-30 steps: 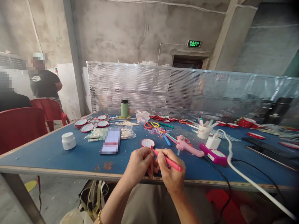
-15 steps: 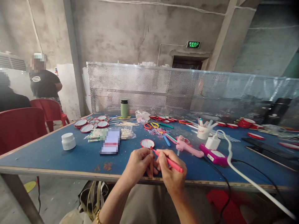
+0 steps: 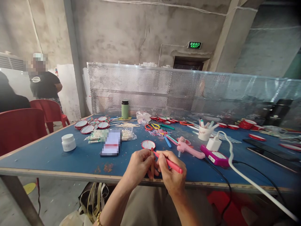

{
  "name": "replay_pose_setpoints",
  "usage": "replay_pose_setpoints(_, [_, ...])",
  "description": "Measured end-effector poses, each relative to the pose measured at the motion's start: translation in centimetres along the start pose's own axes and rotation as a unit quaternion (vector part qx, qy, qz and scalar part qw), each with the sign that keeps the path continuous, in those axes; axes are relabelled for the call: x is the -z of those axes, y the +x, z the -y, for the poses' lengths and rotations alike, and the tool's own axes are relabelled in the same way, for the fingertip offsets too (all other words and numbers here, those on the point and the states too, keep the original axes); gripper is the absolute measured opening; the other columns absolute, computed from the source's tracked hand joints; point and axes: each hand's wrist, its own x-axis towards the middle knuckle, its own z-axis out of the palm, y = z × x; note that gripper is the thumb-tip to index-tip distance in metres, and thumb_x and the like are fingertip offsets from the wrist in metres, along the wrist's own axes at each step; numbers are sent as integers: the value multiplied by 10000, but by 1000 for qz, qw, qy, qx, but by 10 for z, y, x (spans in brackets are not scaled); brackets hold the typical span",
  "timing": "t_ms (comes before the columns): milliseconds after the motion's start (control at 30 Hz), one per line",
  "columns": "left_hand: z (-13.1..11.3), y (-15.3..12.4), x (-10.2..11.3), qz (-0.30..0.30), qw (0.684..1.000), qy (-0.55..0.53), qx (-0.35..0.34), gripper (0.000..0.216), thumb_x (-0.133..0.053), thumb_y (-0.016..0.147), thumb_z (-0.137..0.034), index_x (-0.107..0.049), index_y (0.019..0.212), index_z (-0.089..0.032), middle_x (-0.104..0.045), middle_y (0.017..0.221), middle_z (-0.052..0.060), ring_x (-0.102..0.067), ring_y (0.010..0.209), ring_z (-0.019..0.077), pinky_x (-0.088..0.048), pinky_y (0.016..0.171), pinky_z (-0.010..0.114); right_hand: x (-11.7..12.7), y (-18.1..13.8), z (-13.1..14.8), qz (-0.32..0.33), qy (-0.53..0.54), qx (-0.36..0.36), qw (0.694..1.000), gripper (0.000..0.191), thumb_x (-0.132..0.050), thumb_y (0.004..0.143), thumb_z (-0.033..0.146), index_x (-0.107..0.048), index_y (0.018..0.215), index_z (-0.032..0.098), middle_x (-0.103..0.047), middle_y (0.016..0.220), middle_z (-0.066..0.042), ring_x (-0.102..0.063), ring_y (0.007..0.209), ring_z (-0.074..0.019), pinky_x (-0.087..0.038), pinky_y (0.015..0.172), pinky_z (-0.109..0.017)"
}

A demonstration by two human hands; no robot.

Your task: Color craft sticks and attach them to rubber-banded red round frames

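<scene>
Between the fingers of my left hand [image 3: 138, 164] a flat wooden craft stick [image 3: 152, 166] stands nearly upright, its top end coloured red. My right hand [image 3: 172, 169] is closed around a red marker pen [image 3: 173, 164], held slanting with its tip at the stick's upper end. Just beyond my hands lies a round white disc with a red rim [image 3: 148, 144]. A pink glue gun [image 3: 189, 149] rests to the right of it, and a blue pen-like piece [image 3: 167, 141] lies nearer the middle.
On the left stand a white jar [image 3: 69, 142] and a phone [image 3: 111, 142] leaning on bagged sticks [image 3: 128, 134]. Farther back are a green bottle [image 3: 125, 110] and scissors [image 3: 155, 126]. A cup of pens [image 3: 204, 132], a purple box [image 3: 215, 156] and a white cable [image 3: 231, 147] occupy the right.
My right hand and the red marker have shifted slightly left. The marker's tip stays by the stick's top; my left hand has hardly moved.
</scene>
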Motion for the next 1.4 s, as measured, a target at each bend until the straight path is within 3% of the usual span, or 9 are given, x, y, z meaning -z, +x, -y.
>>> replay_pose_setpoints(1400, [-3,-1,-2,-14,1000,14,3,240,-545,872,-371,-529,720,-187,-681,562,7,-579,383,108,-431,386,180,0,2,2,-8,-8,3,1000,209,-523,965,231,-683,836,192,-681,628,2,-634,531,-136,-502,545,-235])
